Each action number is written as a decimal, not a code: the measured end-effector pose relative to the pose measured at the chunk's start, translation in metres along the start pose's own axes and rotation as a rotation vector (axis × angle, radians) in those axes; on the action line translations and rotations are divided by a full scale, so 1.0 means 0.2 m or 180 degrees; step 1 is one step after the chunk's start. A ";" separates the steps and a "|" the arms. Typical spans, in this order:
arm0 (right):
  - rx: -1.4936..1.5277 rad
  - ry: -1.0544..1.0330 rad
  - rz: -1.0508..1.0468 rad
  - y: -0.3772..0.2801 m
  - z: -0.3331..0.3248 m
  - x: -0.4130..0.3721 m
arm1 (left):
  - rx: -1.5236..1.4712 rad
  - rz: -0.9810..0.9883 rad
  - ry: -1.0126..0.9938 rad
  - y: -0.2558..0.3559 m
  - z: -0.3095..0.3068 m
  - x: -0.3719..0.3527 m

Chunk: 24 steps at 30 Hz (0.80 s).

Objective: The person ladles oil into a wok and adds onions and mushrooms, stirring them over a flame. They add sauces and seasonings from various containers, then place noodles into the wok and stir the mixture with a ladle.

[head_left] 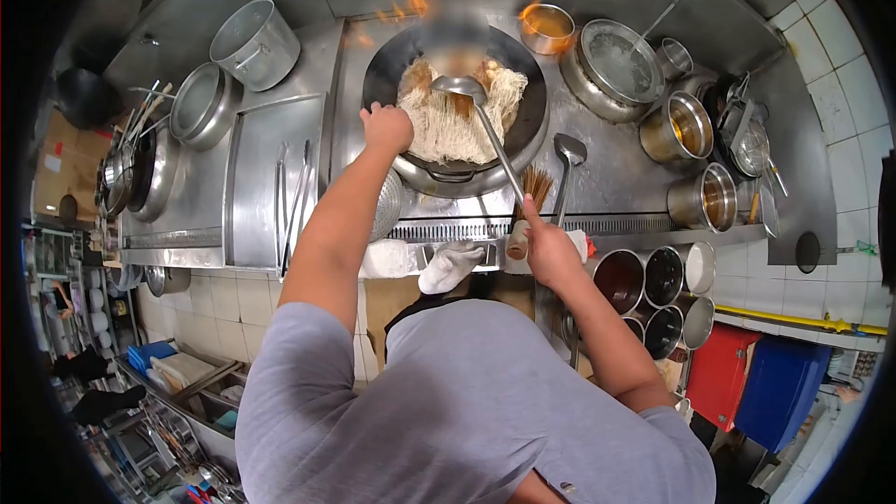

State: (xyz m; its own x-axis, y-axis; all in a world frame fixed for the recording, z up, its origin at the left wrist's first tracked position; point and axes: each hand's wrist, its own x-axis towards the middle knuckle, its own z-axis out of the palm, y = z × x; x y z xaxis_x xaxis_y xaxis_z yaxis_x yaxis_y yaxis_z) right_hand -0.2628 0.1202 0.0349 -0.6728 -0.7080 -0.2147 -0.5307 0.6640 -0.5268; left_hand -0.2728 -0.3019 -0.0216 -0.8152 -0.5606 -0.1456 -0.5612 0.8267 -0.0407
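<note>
A large dark wok sits on the burner, with flames rising behind it. In it lies a mass of pale thin noodles, browner toward the back; a blurred patch hides part of the far side. My left hand is closed at the wok's left rim, its fingertips partly hidden. My right hand grips the end of a long-handled steel ladle, whose bowl rests over the noodles. Beside the ladle handle stand a bamboo wok brush and a dark wok spatula.
On the right are a small pot of amber liquid, a wide pot with a strainer and steel pots. A tall aluminium pot stands at back left. Tongs lie left of my forearm. A white cloth hangs at the front edge.
</note>
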 end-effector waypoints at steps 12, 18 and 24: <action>0.1577 0.0472 0.0446 0.09 0.07 -0.02 | -0.1631 0.1067 0.1335 0.08 -0.20 -0.12; 0.2047 -0.0008 0.1617 -0.02 -0.02 -0.01 | -0.3569 0.0416 0.1291 0.18 -0.07 -0.39; 0.0978 0.0511 0.0524 -0.15 0.05 -0.07 | -0.2842 0.0564 0.1238 0.07 -0.08 -0.55</action>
State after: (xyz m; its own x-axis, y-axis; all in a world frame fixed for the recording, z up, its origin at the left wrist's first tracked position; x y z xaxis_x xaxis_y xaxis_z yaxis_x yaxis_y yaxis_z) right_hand -0.2331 0.1071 0.0464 -0.8212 -0.5351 -0.1984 -0.2459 0.6455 -0.7231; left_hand -0.1941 -0.2297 0.0093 -0.7983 -0.5414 0.2638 -0.1981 0.6497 0.7339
